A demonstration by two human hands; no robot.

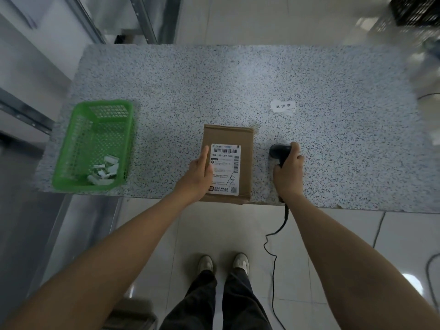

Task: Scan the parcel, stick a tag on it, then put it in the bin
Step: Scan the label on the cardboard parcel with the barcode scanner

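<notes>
A brown cardboard parcel (238, 136) with a white shipping label (226, 163) lies flat at the table's near edge. My left hand (198, 173) rests flat on its left side, fingers together over the label's edge. My right hand (288, 172) grips a black barcode scanner (278, 150) standing on the table just right of the parcel, its head pointing left. A small stack of white tags (282, 106) with printed characters lies farther back on the right.
A green plastic basket (78, 144) holding several white paper scraps sits at the table's left end. The speckled table (214, 79) stretches wide. The scanner's black cable (273, 246) hangs to the tiled floor by my feet. A dark crate (414, 10) stands far right.
</notes>
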